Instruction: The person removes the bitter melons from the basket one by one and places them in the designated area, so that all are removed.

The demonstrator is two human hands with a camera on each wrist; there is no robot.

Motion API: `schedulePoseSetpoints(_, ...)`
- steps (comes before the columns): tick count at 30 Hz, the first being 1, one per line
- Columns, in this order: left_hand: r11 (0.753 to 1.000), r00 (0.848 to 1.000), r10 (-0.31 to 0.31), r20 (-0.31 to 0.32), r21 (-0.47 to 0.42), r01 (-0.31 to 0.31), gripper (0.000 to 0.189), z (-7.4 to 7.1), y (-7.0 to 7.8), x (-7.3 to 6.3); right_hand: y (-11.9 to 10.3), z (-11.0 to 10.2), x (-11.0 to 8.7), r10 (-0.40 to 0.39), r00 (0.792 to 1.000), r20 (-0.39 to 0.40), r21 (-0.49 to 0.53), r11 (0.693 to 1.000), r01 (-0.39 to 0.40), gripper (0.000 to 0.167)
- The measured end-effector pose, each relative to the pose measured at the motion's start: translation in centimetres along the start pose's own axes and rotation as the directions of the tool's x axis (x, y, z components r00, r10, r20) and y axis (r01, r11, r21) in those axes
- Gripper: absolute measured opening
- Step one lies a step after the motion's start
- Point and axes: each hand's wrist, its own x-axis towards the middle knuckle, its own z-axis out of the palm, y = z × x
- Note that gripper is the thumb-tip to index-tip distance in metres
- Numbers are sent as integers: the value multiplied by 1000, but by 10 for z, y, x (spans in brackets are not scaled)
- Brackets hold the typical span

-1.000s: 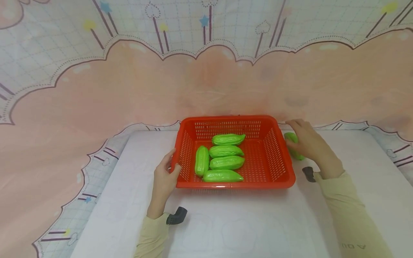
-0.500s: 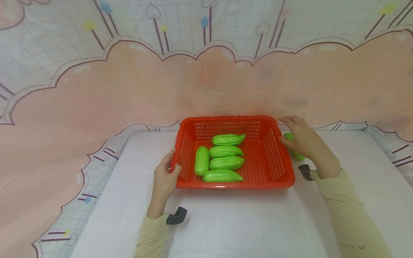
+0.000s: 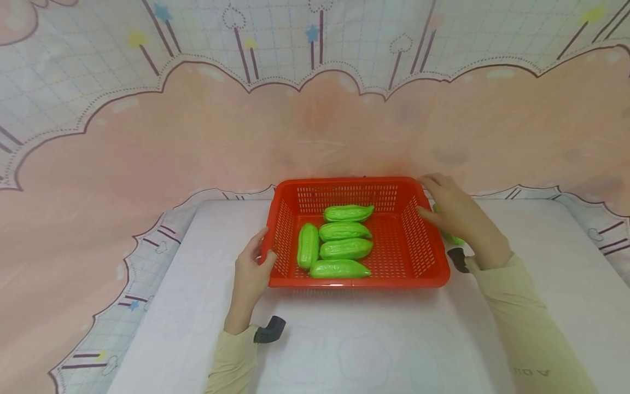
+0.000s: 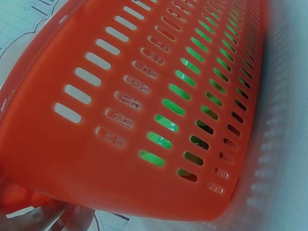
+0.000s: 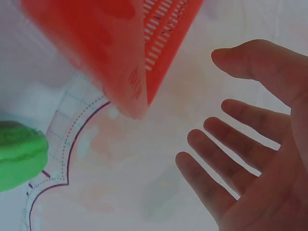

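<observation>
A red plastic basket (image 3: 359, 283) with slotted walls stands on the white table. Inside lie several glossy green ridged gourds (image 3: 346, 249), one lengthwise along the left and the others crosswise. My left hand (image 3: 250, 276) grips the basket's left rim; its fingertips show below the rim in the left wrist view. Over the basket's right rim is my right hand (image 3: 455, 213), fingers spread and holding nothing, apart from the basket in the right wrist view. Another green gourd (image 5: 21, 156) lies on the table outside the basket's right side, mostly hidden under the right hand in the head view.
Behind the basket hangs a patterned cloth backdrop (image 3: 315, 137) in peach and white, close to its back rim. White table (image 3: 354, 350) surface extends in front and to both sides. A dark wrist device (image 3: 269, 329) sticks out from the left sleeve.
My right hand has moved left, from above the loose gourd to the basket's right rim, covering more of the gourd. My left hand and the basket stay in place.
</observation>
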Motion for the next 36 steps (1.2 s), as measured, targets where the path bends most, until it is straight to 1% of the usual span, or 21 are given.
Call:
schedulePoseSetpoints(7, 1000, 1000, -1, 1, -10, 1, 56, 1, 0, 1, -7, 4, 6, -1, 1000, 8, -7, 1000, 1, 62)
schedulePoseSetpoints(14, 1000, 1000, -3, 1, -15, 3, 55, 0, 0, 2, -14, 8, 13, -25, 1000, 4, 10, 1000, 25, 61)
schedulePoseSetpoints(23, 1000, 1000, 4, 8, -25, -3, 55, 1, -1, 2, -19, 19, 22, -46, 999, 22, 6, 999, 46, 61)
schedulePoseSetpoints(27, 1000, 1000, -8, 10, -18, 8, 55, 1, 0, 1, -20, 24, 26, -61, 998, 24, -3, 998, 62, 59)
schedulePoseSetpoints(31, 1000, 1000, -27, 12, -14, 28, 55, 0, 0, 1, -23, 28, 31, -66, 997, 47, -3, 998, 66, 60)
schedulePoseSetpoints(36, 999, 999, -33, 14, -18, 34, 55, -1, 0, 0, -26, 35, 37, -60, 995, 83, 21, 998, 58, 59)
